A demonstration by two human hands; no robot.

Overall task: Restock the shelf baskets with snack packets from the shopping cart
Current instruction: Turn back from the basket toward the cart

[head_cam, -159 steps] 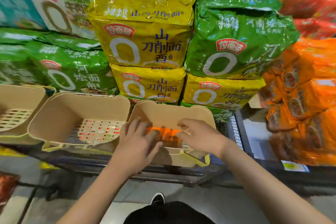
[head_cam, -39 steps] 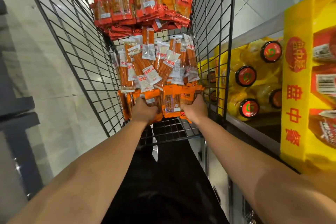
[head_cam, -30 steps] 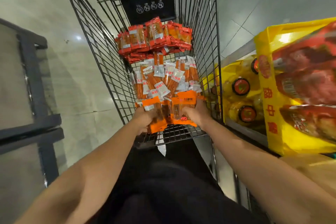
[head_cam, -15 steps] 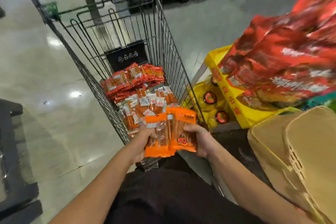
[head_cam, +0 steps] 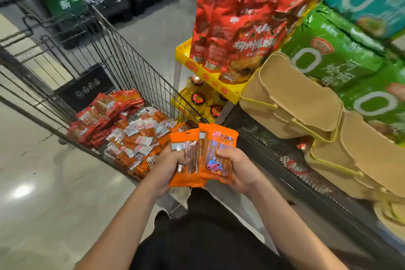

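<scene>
While I stand beside the shopping cart [head_cam: 122, 68], both my hands are closed around a small stack of orange snack packets [head_cam: 202, 155]; I can make out two packet faces, one overlapping the other, and cannot tell whether more sit behind them. My left hand [head_cam: 166, 169] grips the stack's left edge with fingers curled over the front, and my right hand [head_cam: 238, 169] grips its right edge the same way. The stack is held just off the cart's near corner, between the cart and the shelf [head_cam: 285, 160]. Inside the cart lie three groups of packets: red ones [head_cam: 103, 114] at the far end, clear ones with white labels [head_cam: 140, 136] in the middle, and a few orange ones [head_cam: 144, 166] nearest me, too jumbled to count. To the cart's right, two tan baskets [head_cam: 291, 98] sit on the shelf, and a third basket [head_cam: 390, 212] is cut off by the frame edge. Everything around the cart is blurred.
</scene>
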